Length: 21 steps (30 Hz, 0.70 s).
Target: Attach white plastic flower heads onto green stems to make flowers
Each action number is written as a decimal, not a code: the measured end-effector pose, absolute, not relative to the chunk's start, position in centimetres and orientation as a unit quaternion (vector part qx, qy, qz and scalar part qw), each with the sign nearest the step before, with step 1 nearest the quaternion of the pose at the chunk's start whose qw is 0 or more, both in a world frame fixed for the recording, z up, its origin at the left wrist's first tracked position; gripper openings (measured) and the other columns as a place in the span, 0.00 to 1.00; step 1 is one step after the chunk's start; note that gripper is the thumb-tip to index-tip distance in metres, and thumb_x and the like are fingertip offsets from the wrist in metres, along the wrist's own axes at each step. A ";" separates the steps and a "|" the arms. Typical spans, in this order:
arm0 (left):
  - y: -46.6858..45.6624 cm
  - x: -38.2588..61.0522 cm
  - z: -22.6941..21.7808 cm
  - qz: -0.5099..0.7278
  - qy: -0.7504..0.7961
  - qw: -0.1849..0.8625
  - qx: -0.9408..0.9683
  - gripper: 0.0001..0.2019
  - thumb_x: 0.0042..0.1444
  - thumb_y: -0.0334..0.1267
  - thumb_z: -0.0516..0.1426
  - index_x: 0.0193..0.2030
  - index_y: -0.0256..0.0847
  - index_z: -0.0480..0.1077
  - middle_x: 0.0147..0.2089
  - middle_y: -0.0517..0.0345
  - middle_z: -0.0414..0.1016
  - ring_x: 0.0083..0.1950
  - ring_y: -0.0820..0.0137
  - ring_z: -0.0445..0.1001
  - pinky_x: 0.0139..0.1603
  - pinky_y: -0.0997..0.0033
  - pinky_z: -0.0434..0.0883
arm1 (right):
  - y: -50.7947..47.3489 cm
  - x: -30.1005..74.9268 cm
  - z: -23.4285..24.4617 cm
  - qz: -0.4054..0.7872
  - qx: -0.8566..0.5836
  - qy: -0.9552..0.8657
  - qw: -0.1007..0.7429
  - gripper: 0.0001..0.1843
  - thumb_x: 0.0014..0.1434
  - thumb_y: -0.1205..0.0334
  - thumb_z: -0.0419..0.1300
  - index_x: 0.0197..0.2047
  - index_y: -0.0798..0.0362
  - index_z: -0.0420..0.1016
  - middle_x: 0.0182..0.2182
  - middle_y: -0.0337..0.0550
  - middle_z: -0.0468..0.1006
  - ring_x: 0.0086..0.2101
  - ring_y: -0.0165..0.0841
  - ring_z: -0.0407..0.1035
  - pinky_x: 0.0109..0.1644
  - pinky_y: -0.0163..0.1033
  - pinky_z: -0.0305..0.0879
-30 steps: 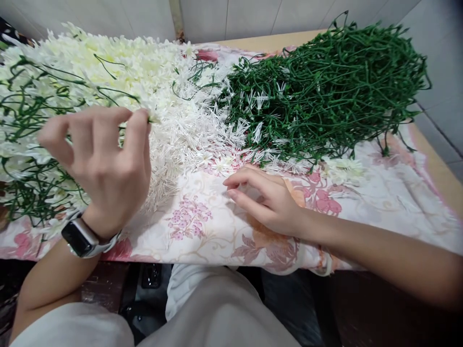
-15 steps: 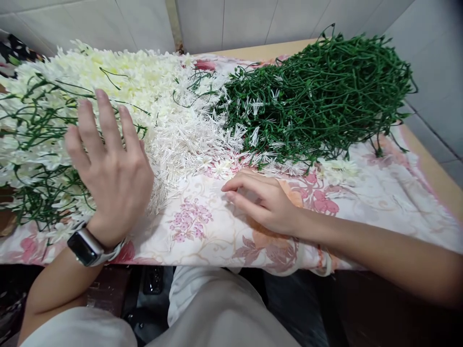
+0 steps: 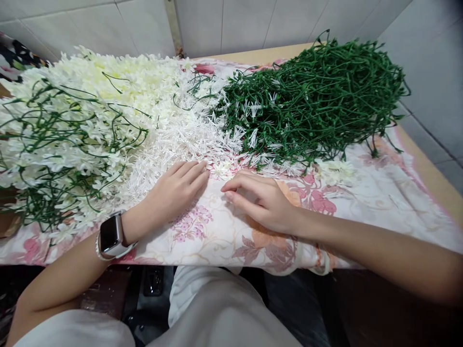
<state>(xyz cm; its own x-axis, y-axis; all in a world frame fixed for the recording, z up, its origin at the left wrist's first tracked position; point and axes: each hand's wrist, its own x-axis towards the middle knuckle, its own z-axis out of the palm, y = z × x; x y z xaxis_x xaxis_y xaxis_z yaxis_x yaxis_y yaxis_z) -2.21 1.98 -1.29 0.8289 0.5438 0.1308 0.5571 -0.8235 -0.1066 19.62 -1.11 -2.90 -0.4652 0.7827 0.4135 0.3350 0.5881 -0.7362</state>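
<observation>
My left hand (image 3: 179, 185), with a watch (image 3: 111, 233) on its wrist, lies palm down on the flowered cloth (image 3: 217, 246). Its fingers are stretched out and touch the near edge of a heap of white artificial stamens (image 3: 188, 140). A loose white flower (image 3: 221, 169) lies just past the fingertips. My right hand (image 3: 262, 200) rests on the cloth to the right, fingers loosely bent, a gap between thumb and forefinger. Nothing shows in either hand. Beyond the right hand is a large pile of green plastic stems (image 3: 325, 96), with some white stamens on its left side.
A big heap of white artificial flowers (image 3: 119, 67), some on green stems, fills the left of the table. A few pale petals (image 3: 336, 169) lie right of my right hand. Tiled walls (image 3: 246, 24) stand behind the wooden table edge (image 3: 430, 164).
My left hand was raised with fingers spread above the white flowers at the left. It has come down and right onto the cloth. My right hand has stayed put.
</observation>
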 end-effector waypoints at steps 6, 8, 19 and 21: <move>2.0 -2.7 -1.1 -0.077 -0.271 0.060 -0.958 0.09 0.63 0.33 0.49 0.42 0.35 0.69 0.40 0.49 0.74 0.41 0.64 0.70 0.42 0.65 0.67 | -1.1 19.6 -2.8 0.285 -0.351 -0.804 0.386 0.05 0.60 0.68 0.54 0.35 0.57 0.70 0.29 0.43 0.74 0.31 0.29 0.67 0.38 0.36 0.63; 1.9 -2.8 -1.1 -0.085 -0.262 0.052 -0.960 0.09 0.63 0.32 0.49 0.41 0.35 0.69 0.38 0.50 0.74 0.39 0.65 0.70 0.41 0.66 0.66 | -1.1 19.6 -2.8 0.276 -0.349 -0.806 0.389 0.05 0.61 0.68 0.53 0.35 0.56 0.70 0.28 0.42 0.74 0.31 0.29 0.67 0.38 0.36 0.64; 1.3 -2.3 -1.0 -0.142 -0.248 0.108 -0.952 0.06 0.60 0.29 0.51 0.39 0.37 0.69 0.40 0.54 0.77 0.39 0.69 0.73 0.48 0.64 0.65 | -0.1 19.7 -4.2 0.020 -0.343 -0.911 0.227 0.15 0.62 0.63 0.51 0.48 0.60 0.72 0.51 0.55 0.71 0.57 0.48 0.56 0.60 0.57 0.55; 1.3 -2.3 -1.0 -0.165 -0.266 0.121 -0.942 0.06 0.59 0.29 0.53 0.40 0.37 0.70 0.41 0.54 0.77 0.42 0.68 0.74 0.53 0.62 0.64 | -0.1 19.7 -4.3 0.015 -0.350 -0.907 0.233 0.16 0.62 0.64 0.51 0.49 0.60 0.72 0.50 0.53 0.73 0.56 0.46 0.59 0.61 0.57 0.53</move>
<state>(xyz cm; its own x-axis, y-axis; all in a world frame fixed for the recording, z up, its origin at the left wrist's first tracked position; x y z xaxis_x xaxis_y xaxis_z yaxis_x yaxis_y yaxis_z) -2.35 1.28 -1.01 0.8043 0.4606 0.3755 0.5405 -0.8296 -0.1401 19.65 -0.13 -4.28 -0.6459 0.6424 0.4126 0.6283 0.7542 -0.1908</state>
